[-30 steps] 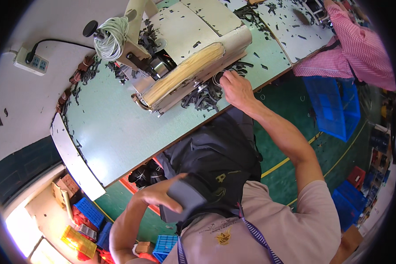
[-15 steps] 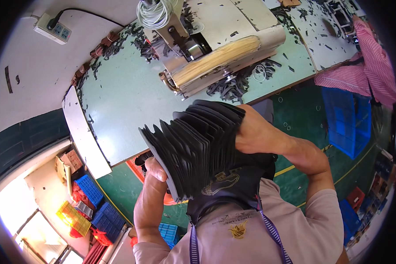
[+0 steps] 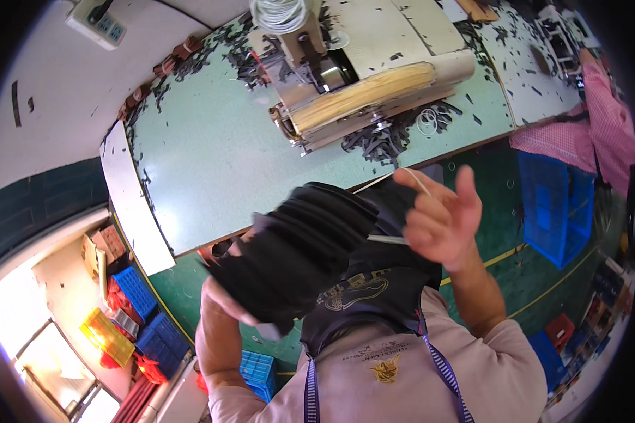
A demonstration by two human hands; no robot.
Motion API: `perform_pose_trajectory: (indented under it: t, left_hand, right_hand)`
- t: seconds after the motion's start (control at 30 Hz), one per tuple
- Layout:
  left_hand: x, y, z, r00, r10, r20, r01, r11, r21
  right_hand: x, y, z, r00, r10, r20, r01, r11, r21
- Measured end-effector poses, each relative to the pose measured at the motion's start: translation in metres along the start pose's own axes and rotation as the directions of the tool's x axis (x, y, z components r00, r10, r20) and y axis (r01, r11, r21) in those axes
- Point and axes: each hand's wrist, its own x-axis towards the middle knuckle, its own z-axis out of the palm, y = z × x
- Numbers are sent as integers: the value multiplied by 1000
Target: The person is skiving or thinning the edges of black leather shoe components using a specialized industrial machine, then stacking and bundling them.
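A thick stack of black flat pieces (image 3: 296,243), blurred by motion, is tilted in front of my chest. My left hand (image 3: 227,302) grips its left end, mostly hidden by the pieces. To the right of the stack, my right hand (image 3: 441,218) is raised with thumb and fingers apart. A pale rubber band (image 3: 386,240) is hooked on its index finger and stretches in two strands toward the stack's right end. How far the band goes around the pieces cannot be seen. Behind the stack stands a green-topped table (image 3: 226,155).
A machine (image 3: 381,95) stands on the table, with black scraps (image 3: 379,144) and pale loops (image 3: 427,121) before it. A person in a pink checked sleeve (image 3: 607,127) is at the far right, above a blue crate (image 3: 554,211). More crates (image 3: 162,352) sit at lower left.
My right hand has left the stack's right end and moved right, drawing out a pale rubber band. The stack has shifted slightly left and down in my left hand.
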Motion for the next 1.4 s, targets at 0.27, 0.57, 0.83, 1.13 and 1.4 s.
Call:
perform_pose_trajectory:
  t: [0.27, 0.57, 0.83, 1.13, 1.4]
  left_hand:
    - [39, -3, -15, 930, -168, -328, 329, 779, 534]
    - [-1, -79, -29, 896, -35, -443, -360, 526, -771]
    - [35, -63, -6, 785, 450, 426, -356, 890, -284]
    - [28, -26, 4, 953, -270, 136, 292, 709, -642]
    - [47, -32, 30, 959, -124, -254, 124, 992, -16]
  right_hand:
    - [10, 55, 65, 864, 502, -43, -50, 1, -999]
    - [-12, -2, 24, 949, -261, 176, 268, 374, -888]
    - [66, -2, -12, 939, 103, -328, -302, 701, -646]
    - [37, -13, 36, 936, -212, -280, -217, 278, -936]
    - [-8, 37, 50, 994, -79, -72, 1, 678, -735]
